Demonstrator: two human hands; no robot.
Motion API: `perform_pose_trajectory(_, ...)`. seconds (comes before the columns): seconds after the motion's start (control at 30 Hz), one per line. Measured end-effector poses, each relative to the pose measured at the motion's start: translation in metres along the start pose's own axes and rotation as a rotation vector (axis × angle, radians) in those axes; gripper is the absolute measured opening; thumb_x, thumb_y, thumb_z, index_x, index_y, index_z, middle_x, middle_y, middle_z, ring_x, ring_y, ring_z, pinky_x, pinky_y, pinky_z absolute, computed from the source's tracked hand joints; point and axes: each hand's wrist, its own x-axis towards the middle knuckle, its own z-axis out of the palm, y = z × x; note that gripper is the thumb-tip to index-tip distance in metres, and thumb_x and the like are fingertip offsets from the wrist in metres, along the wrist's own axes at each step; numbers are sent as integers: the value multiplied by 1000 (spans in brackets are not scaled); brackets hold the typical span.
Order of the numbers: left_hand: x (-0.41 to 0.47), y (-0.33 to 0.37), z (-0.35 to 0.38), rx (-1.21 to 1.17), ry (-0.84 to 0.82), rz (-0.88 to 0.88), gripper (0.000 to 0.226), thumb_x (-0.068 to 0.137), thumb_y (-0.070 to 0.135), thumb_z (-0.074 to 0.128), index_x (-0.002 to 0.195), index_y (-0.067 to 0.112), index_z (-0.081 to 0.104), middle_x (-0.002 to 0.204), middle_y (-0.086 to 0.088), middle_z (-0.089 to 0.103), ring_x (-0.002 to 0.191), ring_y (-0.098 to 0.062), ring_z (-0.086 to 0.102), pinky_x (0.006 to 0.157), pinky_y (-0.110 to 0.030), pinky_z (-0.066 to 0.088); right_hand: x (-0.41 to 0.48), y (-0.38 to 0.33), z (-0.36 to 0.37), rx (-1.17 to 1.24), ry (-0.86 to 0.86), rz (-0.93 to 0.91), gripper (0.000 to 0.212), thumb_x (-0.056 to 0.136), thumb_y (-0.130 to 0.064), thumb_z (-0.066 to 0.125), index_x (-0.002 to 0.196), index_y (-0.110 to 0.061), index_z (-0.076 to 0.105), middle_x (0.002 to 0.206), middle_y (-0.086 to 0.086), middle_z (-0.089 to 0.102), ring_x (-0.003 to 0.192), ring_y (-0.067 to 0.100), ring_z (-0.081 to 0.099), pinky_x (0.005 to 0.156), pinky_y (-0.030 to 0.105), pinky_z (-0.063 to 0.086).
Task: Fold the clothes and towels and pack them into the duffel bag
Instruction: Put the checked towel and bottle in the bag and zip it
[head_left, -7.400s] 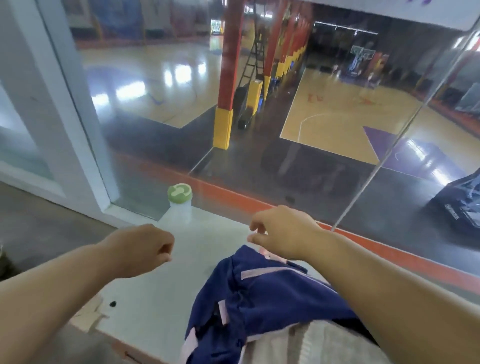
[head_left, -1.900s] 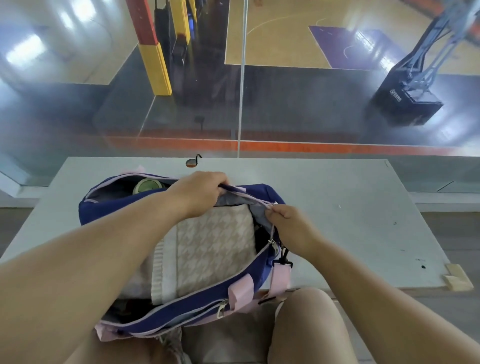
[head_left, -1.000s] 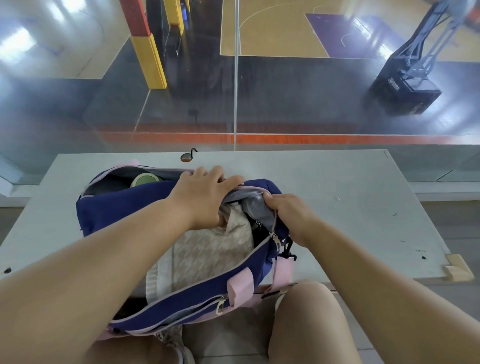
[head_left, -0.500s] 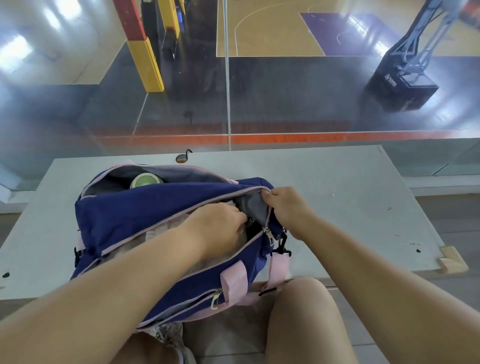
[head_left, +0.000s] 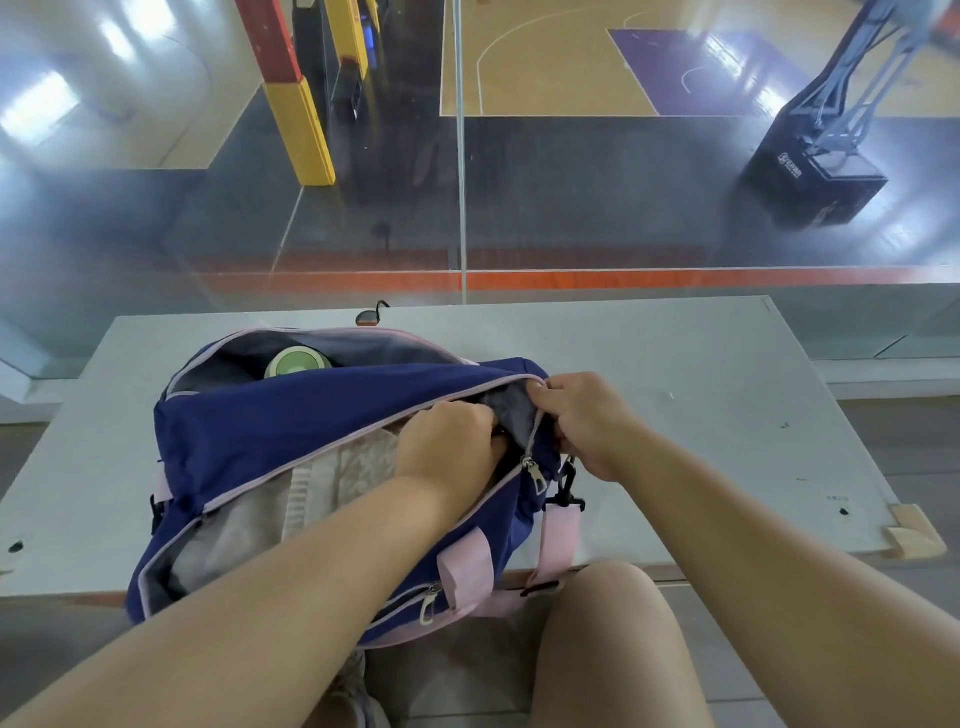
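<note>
The navy duffel bag (head_left: 311, 415) lies at 8 o'clock on the table (head_left: 675, 364), with folded cream cloth (head_left: 332, 473) already inside. The right hand (head_left: 587, 421) pinches its 3 o'clock end. The left hand (head_left: 447, 447) curls into the opening, and what it holds is hidden. Probably only the zipping remains.

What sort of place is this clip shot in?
Likely an indoor sports hall: a marked basketball court, a hoop stand's base and a padded pillar lie beyond the glass behind the duffel bag.
</note>
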Motion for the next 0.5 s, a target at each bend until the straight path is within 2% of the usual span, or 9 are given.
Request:
perform_pose_trajectory(0.1,0,-4,1,-53,24,14,23,91,25,47,88,14,67,84,-6,68,68,-24,55,60,-31,38,-3,-1,-2,-25,-17,-58,30,93,-30,56,74,-8,52,65,11,41,54,21,32,56,36,28)
perform_pose_trajectory(0.13,1,-5,0,-41,10,33,23,92,26,46,89,15,67,84,-5,68,64,-20,50,60,-30,36,-5,-1,-3,-47,-30,-97,27,91,-28,59,74,-7,55,65,12,47,53,22,38,54,35,33)
perform_pose_trajectory(0.17,2,-7,-1,-23,-8,53,23,92,27,46,90,16,66,85,-4,68,64,-19,48,60,-30,36,-7,-1,-4,-64,-50,-149,20,88,-24,64,75,-9,59,68,11,56,56,23,50,57,36,42)
perform_pose_trajectory(0.2,3,-9,-4,-24,-18,58,22,91,29,47,90,17,65,86,-4,67,66,-20,50,61,-31,39,-10,-1,-5,-76,-77,-201,10,84,-17,69,77,-14,62,74,11,66,66,26,61,66,38,50)
perform_pose_trajectory(0.23,3,-9,-7,-36,-29,51,21,90,30,48,90,18,65,87,-5,67,72,-23,55,64,-33,44,-12,0,-5,-97,-99,-242,12,78,-11,73,80,-18,63,82,11,70,77,30,66,75,41,54)
perform_pose_trajectory(0.3,2,-8,-13,-36,-39,51,20,89,31,49,91,17,63,89,-7,66,82,-28,60,71,-38,51,-13,3,-2,-230,-105,-309,26,68,-7,76,84,-20,61,85,8,69,83,28,65,77,42,54)
perform_pose_trajectory(0.37,-1,-7,-17,14,-51,77,22,90,31,47,96,17,62,95,-9,65,86,-29,61,74,-39,51,-12,7,4,-440,-51,-372,30,60,-17,74,84,-20,56,77,-1,62,73,21,59,66,40,51)
perform_pose_trajectory(0.43,-3,-7,-19,74,-46,99,24,93,31,44,102,17,61,101,-8,64,90,-29,60,73,-37,49,-10,8,9,-603,9,-408,23,63,-19,67,80,-18,52,70,-4,56,65,18,52,56,36,44)
perform_pose_trajectory(0.5,-5,-8,-21,104,-40,106,26,95,30,40,110,20,59,112,-5,62,96,-26,59,68,-31,42,-11,4,11,-730,62,-425,17,70,-14,62,83,-15,51,72,-1,55,66,21,51,54,34,41)
